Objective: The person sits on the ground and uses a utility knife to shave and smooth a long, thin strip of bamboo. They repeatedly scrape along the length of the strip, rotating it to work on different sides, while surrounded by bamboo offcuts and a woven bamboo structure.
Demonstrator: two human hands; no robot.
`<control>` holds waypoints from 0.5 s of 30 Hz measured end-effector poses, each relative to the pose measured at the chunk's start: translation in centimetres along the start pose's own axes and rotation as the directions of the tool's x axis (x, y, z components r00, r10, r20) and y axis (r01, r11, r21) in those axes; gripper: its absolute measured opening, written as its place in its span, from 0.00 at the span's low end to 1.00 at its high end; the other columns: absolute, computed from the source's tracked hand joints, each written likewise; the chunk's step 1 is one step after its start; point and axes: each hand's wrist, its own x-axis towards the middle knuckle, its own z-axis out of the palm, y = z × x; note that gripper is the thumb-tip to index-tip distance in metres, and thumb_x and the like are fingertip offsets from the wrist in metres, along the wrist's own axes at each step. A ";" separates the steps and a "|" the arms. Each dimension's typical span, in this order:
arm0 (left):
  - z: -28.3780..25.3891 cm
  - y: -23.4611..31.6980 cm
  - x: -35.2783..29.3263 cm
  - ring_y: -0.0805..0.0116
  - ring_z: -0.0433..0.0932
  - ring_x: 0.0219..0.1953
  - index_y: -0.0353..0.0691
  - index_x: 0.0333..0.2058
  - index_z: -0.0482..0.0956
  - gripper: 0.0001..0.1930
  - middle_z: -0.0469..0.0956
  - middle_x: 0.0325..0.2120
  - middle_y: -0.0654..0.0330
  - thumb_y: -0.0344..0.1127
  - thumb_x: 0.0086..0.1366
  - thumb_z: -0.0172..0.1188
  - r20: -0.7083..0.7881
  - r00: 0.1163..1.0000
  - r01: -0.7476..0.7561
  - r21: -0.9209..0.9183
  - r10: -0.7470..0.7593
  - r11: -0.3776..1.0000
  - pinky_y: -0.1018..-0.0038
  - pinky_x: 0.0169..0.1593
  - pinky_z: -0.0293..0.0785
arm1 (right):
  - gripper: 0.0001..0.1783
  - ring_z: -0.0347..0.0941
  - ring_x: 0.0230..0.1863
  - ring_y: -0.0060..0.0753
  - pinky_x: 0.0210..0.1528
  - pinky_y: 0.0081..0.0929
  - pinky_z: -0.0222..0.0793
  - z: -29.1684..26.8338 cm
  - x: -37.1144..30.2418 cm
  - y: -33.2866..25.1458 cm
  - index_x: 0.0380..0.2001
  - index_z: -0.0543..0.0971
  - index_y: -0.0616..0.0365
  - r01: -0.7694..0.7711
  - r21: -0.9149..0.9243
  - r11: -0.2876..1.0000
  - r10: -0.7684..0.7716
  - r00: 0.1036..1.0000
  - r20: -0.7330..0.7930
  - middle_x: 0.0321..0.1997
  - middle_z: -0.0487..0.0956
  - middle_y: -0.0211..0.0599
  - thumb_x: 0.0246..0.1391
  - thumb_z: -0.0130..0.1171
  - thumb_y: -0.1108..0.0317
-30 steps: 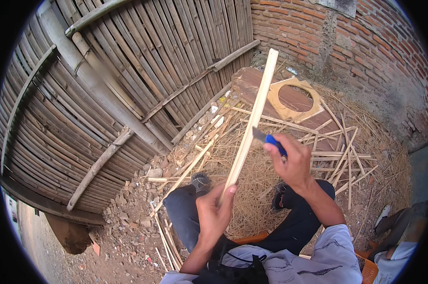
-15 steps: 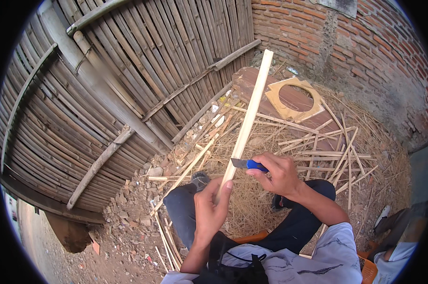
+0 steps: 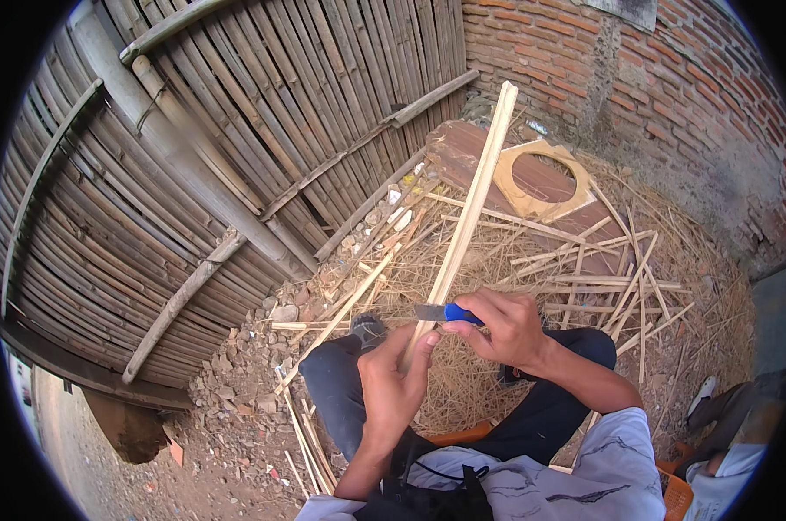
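Note:
A long pale strip of bamboo or wood (image 3: 471, 208) slants up and away from my lap, its far end toward the brick wall. My left hand (image 3: 391, 375) is closed round its near end, thumb along the side. In my right hand (image 3: 508, 326) is a knife (image 3: 464, 313) with a blue handle. Its short grey blade lies across the strip just beyond my left thumb. The fingertips of both hands are close together there. Below the strip, dry shavings (image 3: 462, 386) cover the ground between my bent legs.
A slatted bamboo wall (image 3: 263, 130) rises on the left and a brick wall (image 3: 688, 113) at the back right. On a brown board (image 3: 454, 148) lies a tan square panel (image 3: 545, 207) with a round hole. Cut strips (image 3: 623, 286) are scattered to the right. Another person's leg (image 3: 714, 408) shows at far right.
The knife blade has slid down the strip toward my left hand. My right hand has moved slightly left and nearer, and the strip's far end has swung a little to the right.

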 end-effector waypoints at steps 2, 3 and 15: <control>0.1 -0.1 0.0 0.83 0.75 0.23 0.31 0.46 0.88 0.10 0.81 0.21 0.65 0.33 0.75 0.68 -0.004 0.999 -0.034 0.023 0.034 0.999 0.79 0.26 0.68 | 0.17 0.85 0.28 0.37 0.28 0.33 0.78 -0.1 -0.1 -0.1 0.45 0.85 0.55 0.007 -0.021 1.000 -0.007 1.000 0.006 0.32 0.85 0.33 0.61 0.75 0.56; 0.1 0.0 0.1 0.84 0.74 0.23 0.31 0.46 0.88 0.10 0.81 0.21 0.66 0.33 0.75 0.68 -0.005 0.999 -0.038 0.025 0.038 0.999 0.79 0.26 0.67 | 0.17 0.85 0.28 0.36 0.27 0.33 0.78 -0.1 0.0 -0.1 0.45 0.85 0.55 0.005 -0.023 1.000 -0.005 1.000 0.007 0.31 0.84 0.33 0.61 0.74 0.56; 0.4 -0.2 -0.1 0.86 0.67 0.24 0.30 0.46 0.88 0.10 0.75 0.20 0.69 0.32 0.75 0.68 -0.040 0.999 -0.027 0.026 0.028 0.999 0.79 0.26 0.59 | 0.17 0.83 0.24 0.33 0.24 0.32 0.75 -0.4 0.4 -0.1 0.42 0.86 0.54 0.019 -0.088 0.996 -0.024 0.998 -0.055 0.29 0.83 0.32 0.61 0.74 0.53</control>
